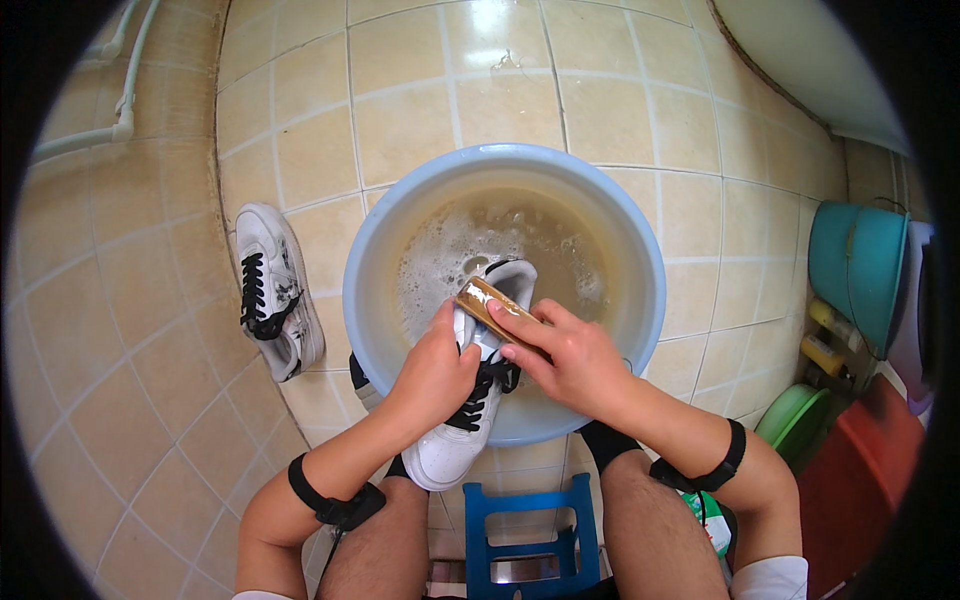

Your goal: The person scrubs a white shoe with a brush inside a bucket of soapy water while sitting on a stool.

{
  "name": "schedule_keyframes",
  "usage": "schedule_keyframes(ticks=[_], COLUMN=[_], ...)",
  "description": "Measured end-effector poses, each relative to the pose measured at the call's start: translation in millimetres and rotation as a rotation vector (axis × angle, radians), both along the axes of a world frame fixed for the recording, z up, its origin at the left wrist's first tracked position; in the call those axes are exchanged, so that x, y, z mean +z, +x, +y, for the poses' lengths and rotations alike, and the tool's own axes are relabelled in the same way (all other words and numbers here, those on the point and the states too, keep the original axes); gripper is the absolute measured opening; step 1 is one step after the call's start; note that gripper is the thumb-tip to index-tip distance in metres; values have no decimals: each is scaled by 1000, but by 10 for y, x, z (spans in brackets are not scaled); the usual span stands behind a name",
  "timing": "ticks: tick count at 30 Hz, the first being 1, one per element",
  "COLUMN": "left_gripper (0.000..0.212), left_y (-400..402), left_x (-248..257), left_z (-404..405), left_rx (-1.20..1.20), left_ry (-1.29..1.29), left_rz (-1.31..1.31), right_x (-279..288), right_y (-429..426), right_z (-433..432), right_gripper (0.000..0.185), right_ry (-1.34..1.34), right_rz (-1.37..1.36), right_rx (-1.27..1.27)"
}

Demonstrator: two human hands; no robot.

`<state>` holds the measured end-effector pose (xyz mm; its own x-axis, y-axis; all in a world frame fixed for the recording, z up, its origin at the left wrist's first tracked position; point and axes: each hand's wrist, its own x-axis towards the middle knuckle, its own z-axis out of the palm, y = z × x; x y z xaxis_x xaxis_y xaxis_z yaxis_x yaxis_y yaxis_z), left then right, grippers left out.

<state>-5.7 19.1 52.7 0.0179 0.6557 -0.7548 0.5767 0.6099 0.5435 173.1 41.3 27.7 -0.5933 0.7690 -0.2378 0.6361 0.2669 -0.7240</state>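
Observation:
A white sneaker with black laces (450, 450) lies slanted over the near rim of a light blue plastic basin (504, 154), its heel end over the sudsy brownish water (525, 217) and its toe towards me. My left hand (437, 371) grips the sneaker's side near the tongue. In my right hand (574, 352) is a brush with a shiny brown wooden back (499, 311), held across the shoe's opening. The brush's bristles are hidden beneath it. A second white sneaker with black laces (279, 289) stands on the floor left of the basin.
A blue plastic stool (531, 499) stands between my legs. At the right are a teal basin (855, 270), yellow bottles (821, 354), a green basin (791, 420) and a red plastic container (859, 457). White pipes (124, 112) run along the tiled wall at upper left.

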Motion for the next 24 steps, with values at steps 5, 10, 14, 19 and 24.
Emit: schedule_keyframes(ticks=[5,10,14,19,24], left_gripper=[53,53,55,57,60], left_y=[30,139,212,192,200], left_x=[-100,-90,-120,-166,-137], left_z=[-61,-9,-20,-50,-51], left_rx=[-43,-46,10,-66,-78], left_ry=[33,-3,-3,-10,4], left_rz=[-23,-12,-69,-36,-10], right_x=[8,-29,-79,-15,-87], right_y=[151,165,224,278,258], right_z=[186,93,90,234,130], right_gripper=[56,48,36,37,41], right_ry=[115,64,-430,-100,138], right_rz=[-163,-222,156,-98,-326], right_rx=[108,88,-144,62,173])
